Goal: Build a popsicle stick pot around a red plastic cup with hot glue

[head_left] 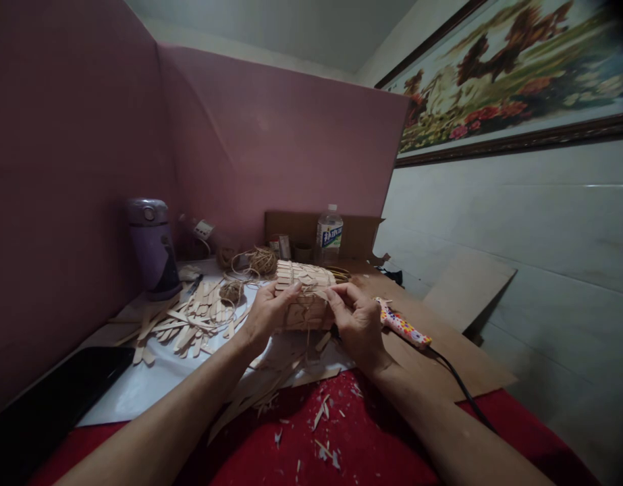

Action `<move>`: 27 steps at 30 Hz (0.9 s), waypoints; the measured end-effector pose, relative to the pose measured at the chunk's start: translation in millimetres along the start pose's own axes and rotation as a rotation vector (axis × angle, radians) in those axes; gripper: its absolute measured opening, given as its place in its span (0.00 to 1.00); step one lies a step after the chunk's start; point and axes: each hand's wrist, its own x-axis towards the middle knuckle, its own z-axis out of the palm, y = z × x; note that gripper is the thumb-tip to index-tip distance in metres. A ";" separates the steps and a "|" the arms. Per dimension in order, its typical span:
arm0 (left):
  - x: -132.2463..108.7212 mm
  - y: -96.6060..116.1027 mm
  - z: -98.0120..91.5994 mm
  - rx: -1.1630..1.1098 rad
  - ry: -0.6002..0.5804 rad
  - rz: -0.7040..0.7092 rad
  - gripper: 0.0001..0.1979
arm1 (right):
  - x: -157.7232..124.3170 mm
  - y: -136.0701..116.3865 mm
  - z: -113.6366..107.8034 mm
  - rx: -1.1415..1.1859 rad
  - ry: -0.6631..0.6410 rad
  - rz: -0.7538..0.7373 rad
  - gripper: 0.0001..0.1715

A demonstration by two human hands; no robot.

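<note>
A rounded craft made of wooden craft sticks lies on its side in the middle, with twine around it. My left hand grips its left side, thumb on top. At its right side my right hand is closed in a pinch at the surface. Between my fingertips runs a thin pale strand or strip, too small to tell which. A loose end of twine hangs down the front of the craft. Its underside is partly hidden by my hands.
Loose craft sticks and twine balls lie to the left, near a purple flask. Behind stands a plastic bottle. A patterned glue gun with a black cord rests at right. Scraps litter the red cloth. A dark flat object sits front left.
</note>
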 end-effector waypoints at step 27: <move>1.4 -2.1 0.1 -0.007 -0.034 0.018 0.17 | -1.2 3.5 0.2 -0.106 -0.068 -0.067 0.11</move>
